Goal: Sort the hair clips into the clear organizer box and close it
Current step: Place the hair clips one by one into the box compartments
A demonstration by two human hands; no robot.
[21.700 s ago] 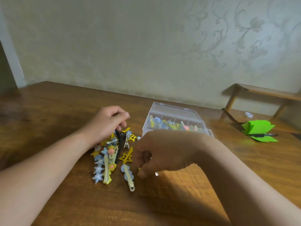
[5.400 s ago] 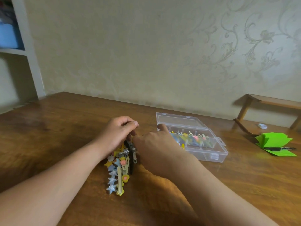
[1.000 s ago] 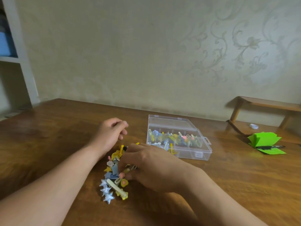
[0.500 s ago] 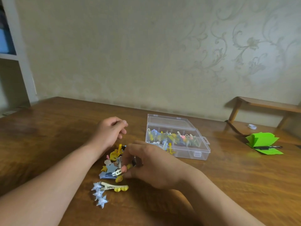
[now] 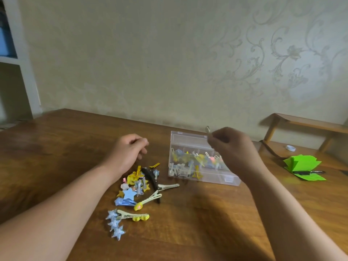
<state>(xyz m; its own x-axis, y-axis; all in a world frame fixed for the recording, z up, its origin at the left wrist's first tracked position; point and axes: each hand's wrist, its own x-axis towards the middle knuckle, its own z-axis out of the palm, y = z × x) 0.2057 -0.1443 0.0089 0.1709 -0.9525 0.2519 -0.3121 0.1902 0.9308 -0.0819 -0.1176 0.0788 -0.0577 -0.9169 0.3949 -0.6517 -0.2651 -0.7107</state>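
Since half a second ago the right hand (image 5: 231,149) has left the pile and risen to right of centre frame, over the far side of the organizer box (image 5: 226,180). Its fingers are curled, and thumb and forefinger pinch a pale clip (image 5: 208,129), a thin, slim piece that stands up out of the grip. The forearm runs down to the lower right corner.

The left hand (image 5: 128,153) sits at centre frame by the upper edge of the loose clips (image 5: 139,187). Its fingers are loosely curled and it holds nothing. Whether it touches the table (image 5: 56,157) cannot be told.

The loose clips lie scattered at lower centre: blue and yellow star shapes, long cream spring clips with yellow ends, and one black curved clip.

The box is clear hard plastic, rectangular and divided inside, with its lid open at the far side. Coloured clips fill the row across its middle and part of the near left.

The table is brown, glossy wood with visible grain. At right lie folded green paper (image 5: 301,164) and a dark pen (image 5: 310,172) on top of it.
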